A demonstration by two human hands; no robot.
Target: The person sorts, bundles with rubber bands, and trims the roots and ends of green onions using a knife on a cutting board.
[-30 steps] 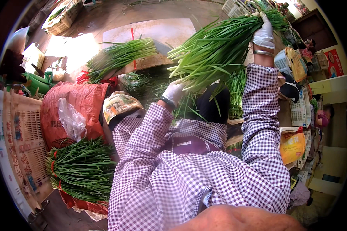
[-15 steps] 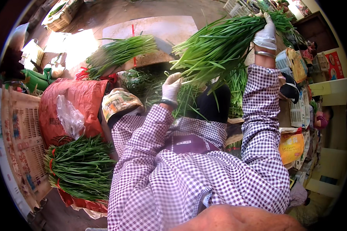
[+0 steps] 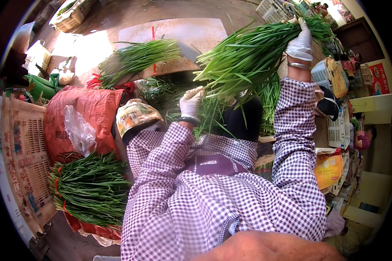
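Note:
A big bundle of long green chives hangs in the air in front of me. My right hand, in a white glove, grips it near its root end at the upper right. My left hand, also gloved, reaches into the loose leaf tips at the bundle's lower left and pinches some blades. More loose chives lie below the bundle, by my dark knee.
A tied chive bundle lies on a board ahead. Another pile of chives rests on a red sack at my left, beside a pale plastic crate. Baskets and bags crowd the right side.
The held bundle has risen slightly and my left hand has slid up from under the leaves to their tips. My right hand holds the same spot.

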